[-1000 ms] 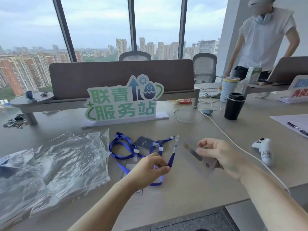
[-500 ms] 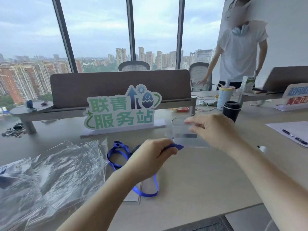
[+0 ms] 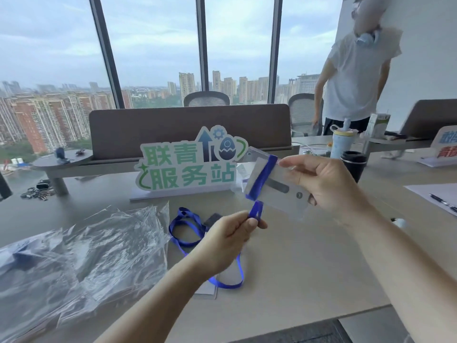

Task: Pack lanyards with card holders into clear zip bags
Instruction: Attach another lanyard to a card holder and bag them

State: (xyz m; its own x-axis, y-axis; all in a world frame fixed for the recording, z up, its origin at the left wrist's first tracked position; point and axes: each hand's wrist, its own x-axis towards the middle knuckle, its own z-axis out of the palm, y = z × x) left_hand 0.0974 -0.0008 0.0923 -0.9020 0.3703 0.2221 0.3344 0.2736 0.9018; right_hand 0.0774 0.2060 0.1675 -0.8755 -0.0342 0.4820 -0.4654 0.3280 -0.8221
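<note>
My right hand [image 3: 324,184] holds a clear card holder [image 3: 274,188] up above the table, tilted. A blue lanyard strap [image 3: 262,178] lies wound across the holder's left part. My left hand [image 3: 227,240] pinches the blue strap just below the holder. More blue lanyard [image 3: 184,227] lies looped on the table under my left hand, with another card holder [image 3: 231,273] partly hidden beneath my wrist. A crumpled heap of clear zip bags [image 3: 81,253] lies on the table at the left.
A green and white sign [image 3: 188,167] stands mid-table before a brown divider [image 3: 188,127]. A black cup [image 3: 353,164], a bottle [image 3: 342,142] and a pen on paper [image 3: 442,203] are at the right. A person [image 3: 356,78] stands at the back right.
Both hands rose off the table with the card holder. The blue strap, loose a second ago, now lies wound across the holder. The view tilted up a little.
</note>
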